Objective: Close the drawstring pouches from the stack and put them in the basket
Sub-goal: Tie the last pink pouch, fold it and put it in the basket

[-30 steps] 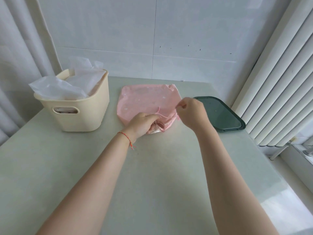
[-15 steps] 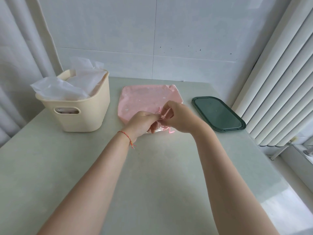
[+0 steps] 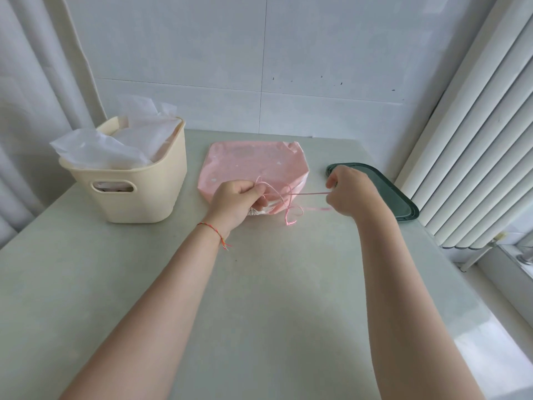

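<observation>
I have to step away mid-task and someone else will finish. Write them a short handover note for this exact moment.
Left hand: grips the gathered mouth of the pink drawstring pouch on the table.
Right hand: pinches the pink drawstring, drawn taut to the right.
Cream basket, at left, already holds white pouches. The dark green tray lies beside the right hand.
Done: mouth mostly cinched.
Left: finish pulling it shut and put the pouch in the basket. Whether more lie under it is unclear.
</observation>
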